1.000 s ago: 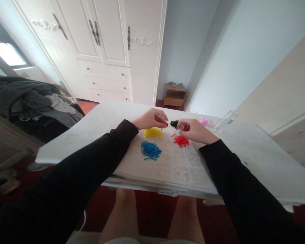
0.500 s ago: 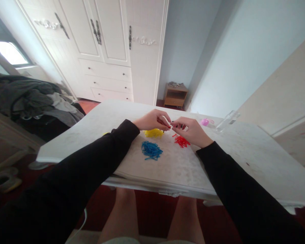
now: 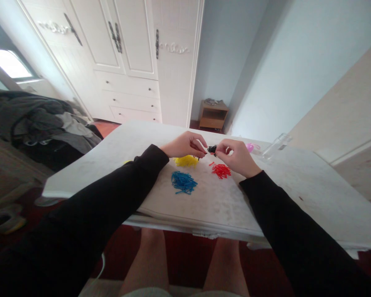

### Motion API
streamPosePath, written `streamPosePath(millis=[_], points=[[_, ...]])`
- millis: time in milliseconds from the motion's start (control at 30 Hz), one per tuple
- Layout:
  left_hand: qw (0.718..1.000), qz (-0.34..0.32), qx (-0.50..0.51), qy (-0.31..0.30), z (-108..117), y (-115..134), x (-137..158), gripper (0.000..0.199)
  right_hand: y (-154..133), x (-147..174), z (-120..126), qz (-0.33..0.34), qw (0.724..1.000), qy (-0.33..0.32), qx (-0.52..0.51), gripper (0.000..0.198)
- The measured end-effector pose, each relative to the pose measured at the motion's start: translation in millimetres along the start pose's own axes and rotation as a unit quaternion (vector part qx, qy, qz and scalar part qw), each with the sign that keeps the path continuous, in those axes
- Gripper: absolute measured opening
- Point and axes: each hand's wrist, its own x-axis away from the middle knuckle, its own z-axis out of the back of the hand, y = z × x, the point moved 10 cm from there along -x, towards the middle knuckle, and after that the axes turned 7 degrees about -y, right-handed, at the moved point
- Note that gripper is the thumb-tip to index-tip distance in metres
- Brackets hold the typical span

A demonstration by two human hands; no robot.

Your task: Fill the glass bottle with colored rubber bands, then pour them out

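Over the middle of the table, my left hand (image 3: 190, 145) is closed in a pinch. Small dark and red rubber bands show at its fingertips. Opposite it, my right hand (image 3: 233, 156) pinches what looks like a thin red rubber band, stretching toward the left fingers. Behind the right fingertips lies a pile of black rubber bands (image 3: 211, 149), partly covered. Just below the left hand is a yellow pile of rubber bands (image 3: 186, 161). A red pile of rubber bands (image 3: 221, 171) sits under the right wrist, and a blue pile of rubber bands (image 3: 184, 182) lies nearer to me.
The white table (image 3: 204, 210) has a clear plastic container (image 3: 276, 147) lying at its back right, beside a pink object (image 3: 250, 147). A white wardrobe (image 3: 126, 45) and a small wooden cabinet (image 3: 213, 116) stand beyond. Dark clothes (image 3: 34, 119) are heaped at left.
My right hand has drawn a little to the right, away from the left fingertips, uncovering the black pile. The left hand keeps its pinch in nearly the same place.
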Motion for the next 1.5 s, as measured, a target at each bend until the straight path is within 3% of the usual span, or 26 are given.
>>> streamPosePath(millis=[167, 300, 500, 667, 1167, 1333, 1500], points=[[1.000, -0.002, -0.002, 0.004, 1, 3, 1, 0.039, 15, 2, -16, -0.019, 0.994, -0.103, 0.038, 0.010], [1.000, -0.003, -0.004, 0.001, 0, 4, 1, 0.039, 20, 5, -19, -0.032, 0.989, -0.123, 0.073, 0.010], [1.000, -0.004, -0.004, -0.009, -2, 5, 1, 0.039, 0, 1, -5, 0.010, 0.999, -0.033, 0.009, 0.009], [1.000, -0.003, -0.002, -0.016, -3, 5, 1, 0.041, -20, -1, -12, 0.060, 0.998, -0.026, -0.026, 0.012], [1.000, -0.025, 0.012, -0.001, -1, 8, 0, 0.041, -9, 0, -1, 0.014, 0.998, 0.057, -0.026, 0.013], [1.000, -0.024, 0.001, 0.002, 1, 9, 1, 0.039, 12, 2, 18, -0.037, 0.992, 0.122, -0.015, 0.011], [1.000, -0.027, 0.000, 0.011, 2, 9, 1, 0.037, 61, 4, 28, -0.122, 0.983, 0.135, 0.007, 0.010]])
